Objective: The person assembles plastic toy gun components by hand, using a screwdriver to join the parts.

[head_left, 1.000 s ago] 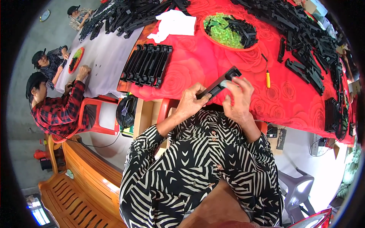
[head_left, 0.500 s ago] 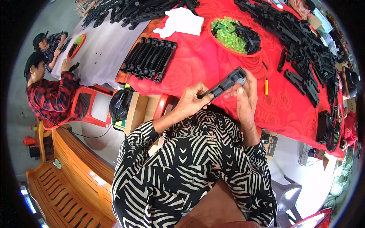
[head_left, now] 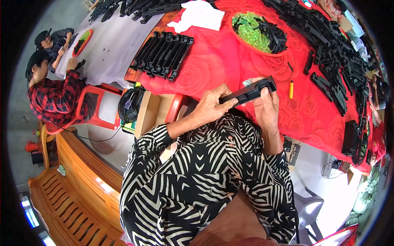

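Note:
A long black plastic part (head_left: 248, 92) is held up over the near edge of the red-covered table. My left hand (head_left: 214, 102) is closed round its left end, thumb on the near side. My right hand (head_left: 266, 105) grips the other end, with the thumb in front and the fingers partly hidden behind it. A small shiny, pale piece (head_left: 246, 83) shows by the fingertips at the part's far side; its kind is unclear. Beyond my left hand lies a row of similar black parts (head_left: 164, 55). A yellow-handled screwdriver (head_left: 291, 90) lies to the right.
An orange-rimmed tray (head_left: 234, 29) holds clear green and black pieces. Heaps of black parts (head_left: 328, 53) cover the table's right side. A white cloth (head_left: 205, 15) lies at the back. People sit at left near a red chair (head_left: 98, 107); a wooden bench (head_left: 78, 180) stands behind.
The black part has turned to lie flatter, its right end lower and farther right. My right fingers have moved from its end to around its far side. My left hand keeps its hold.

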The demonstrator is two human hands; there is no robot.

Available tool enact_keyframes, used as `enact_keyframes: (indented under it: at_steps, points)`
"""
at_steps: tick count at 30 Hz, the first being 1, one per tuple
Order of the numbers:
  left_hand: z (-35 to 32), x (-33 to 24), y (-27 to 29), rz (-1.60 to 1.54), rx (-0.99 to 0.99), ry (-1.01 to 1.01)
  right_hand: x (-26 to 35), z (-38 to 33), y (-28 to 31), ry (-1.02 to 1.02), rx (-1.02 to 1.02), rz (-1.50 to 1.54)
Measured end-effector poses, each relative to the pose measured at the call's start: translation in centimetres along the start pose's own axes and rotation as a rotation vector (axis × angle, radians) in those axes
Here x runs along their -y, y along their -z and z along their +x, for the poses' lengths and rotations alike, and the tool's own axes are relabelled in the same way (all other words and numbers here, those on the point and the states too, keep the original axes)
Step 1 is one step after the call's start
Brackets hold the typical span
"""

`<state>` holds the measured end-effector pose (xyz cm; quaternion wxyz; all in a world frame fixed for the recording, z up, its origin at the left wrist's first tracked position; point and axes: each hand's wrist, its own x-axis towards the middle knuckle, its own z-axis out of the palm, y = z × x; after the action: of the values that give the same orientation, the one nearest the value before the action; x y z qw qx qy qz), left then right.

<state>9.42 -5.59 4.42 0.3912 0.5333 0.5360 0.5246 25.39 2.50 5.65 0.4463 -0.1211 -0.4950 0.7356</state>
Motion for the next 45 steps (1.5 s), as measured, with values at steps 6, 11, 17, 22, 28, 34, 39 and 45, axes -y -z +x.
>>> enact_keyframes:
  at_steps: [6, 11, 17, 22, 28, 34, 39, 45]
  points:
    - [0.2, 1.1, 0.2, -0.022, -0.044, 0.040, -0.1, -0.5, -1.5, 0.051, -0.054, -0.121]
    - [0.7, 1.1, 0.7, -0.059, 0.041, 0.065, -1.0, -0.8, -1.8, 0.018, -0.053, -0.146]
    - [0.7, 0.3, 0.5, -0.135, 0.024, 0.159, -1.1, -1.1, -2.1, 0.014, -0.096, -0.181]
    - [0.9, 2.1, 0.7, -0.119, 0.048, 0.205, -1.8, -1.2, -2.1, -0.034, -0.127, -0.121]
    - [0.7, 0.1, 0.0, -0.177, 0.028, 0.267, -2.3, -1.4, -1.6, -0.071, -0.130, -0.099]
    - [1.3, -0.1, -0.5, -0.173, -0.001, 0.329, -1.6, -1.3, -2.2, -0.034, -0.149, -0.124]
    - [1.6, 0.5, -0.6, -0.235, 0.018, 0.351, -1.7, -1.5, -2.3, -0.024, -0.154, -0.150]
    - [1.4, 0.6, -0.6, -0.101, 0.134, 0.351, -1.7, -1.5, -1.8, -0.028, -0.131, -0.299]
